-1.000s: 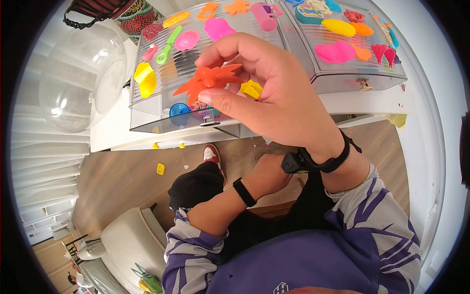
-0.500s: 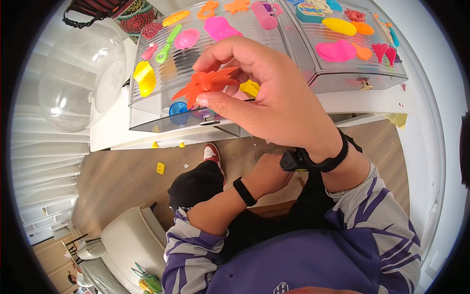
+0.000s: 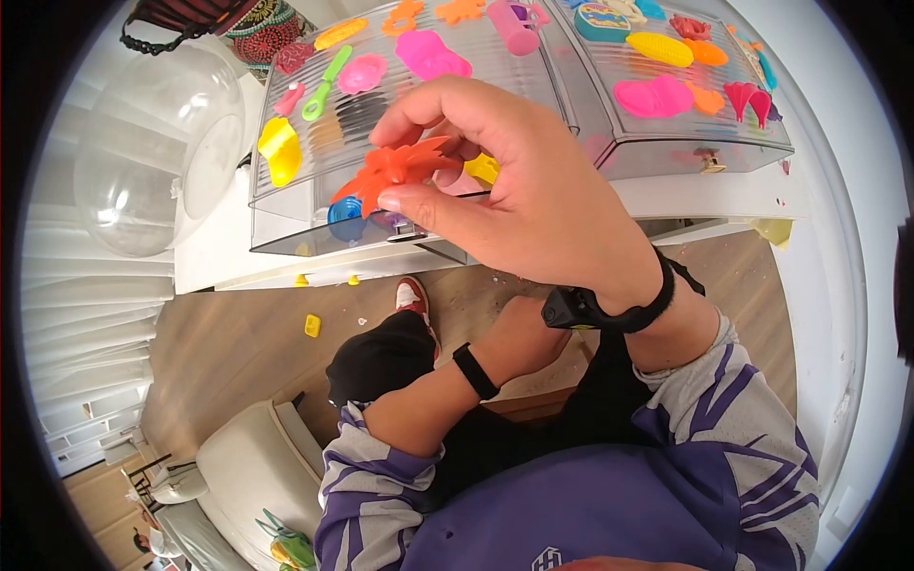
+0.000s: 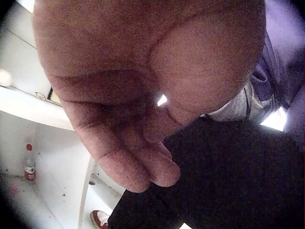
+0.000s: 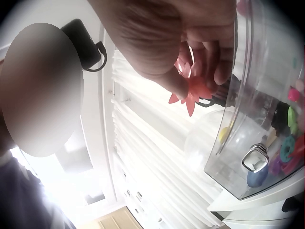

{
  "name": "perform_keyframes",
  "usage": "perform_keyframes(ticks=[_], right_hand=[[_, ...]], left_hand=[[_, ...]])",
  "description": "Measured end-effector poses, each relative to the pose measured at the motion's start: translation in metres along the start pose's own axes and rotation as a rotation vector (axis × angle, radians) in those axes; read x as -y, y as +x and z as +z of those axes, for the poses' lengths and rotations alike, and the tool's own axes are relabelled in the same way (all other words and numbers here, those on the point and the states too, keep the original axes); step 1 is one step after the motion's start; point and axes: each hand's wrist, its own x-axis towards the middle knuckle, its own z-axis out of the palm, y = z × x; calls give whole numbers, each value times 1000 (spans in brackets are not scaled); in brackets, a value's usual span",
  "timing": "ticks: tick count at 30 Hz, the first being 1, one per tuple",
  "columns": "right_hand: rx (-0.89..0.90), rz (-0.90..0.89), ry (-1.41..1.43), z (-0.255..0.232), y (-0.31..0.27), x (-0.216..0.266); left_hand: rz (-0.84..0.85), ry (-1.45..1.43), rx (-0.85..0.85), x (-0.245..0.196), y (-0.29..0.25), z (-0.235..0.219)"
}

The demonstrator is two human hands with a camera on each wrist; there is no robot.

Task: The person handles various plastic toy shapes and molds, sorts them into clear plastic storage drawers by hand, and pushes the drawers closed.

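Observation:
My right hand (image 3: pixel 519 181) pinches an orange-red plastic flower-like piece (image 3: pixel 398 167) with pointed petals, thumb on the near side and fingers behind. It is held over the front edge of a clear, ribbed-lid box (image 3: pixel 333 195). The right wrist view shows the same spiky flower-like piece (image 5: pixel 193 90) between thumb and fingertips. Down near my lap, my left hand (image 3: pixel 530 333) is partly covered by the right wrist. Seen in the left wrist view, the left hand (image 4: pixel 133 95) hangs with fingers loosely bent, holding nothing.
On the box lids lie a yellow toy corn (image 3: pixel 659 51), a green toy utensil (image 3: pixel 327 84), a pink cup (image 3: pixel 515 29) and several other toys. A second clear box (image 3: pixel 700 133) stands at right. A large transparent dome (image 3: pixel 157 152) is at left. One yellow piece (image 3: pixel 312 325) lies on the floor.
My right hand has shifted slightly left and the orange-red piece has tilted a little within the pinch. The left arm has stayed about where it was.

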Motion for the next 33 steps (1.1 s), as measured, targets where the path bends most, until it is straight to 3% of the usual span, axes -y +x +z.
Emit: perform_keyframes(ticks=[33], right_hand=[[69, -45, -10, 4, -2, -7]], left_hand=[[9, 43, 42, -2, 3, -3]])
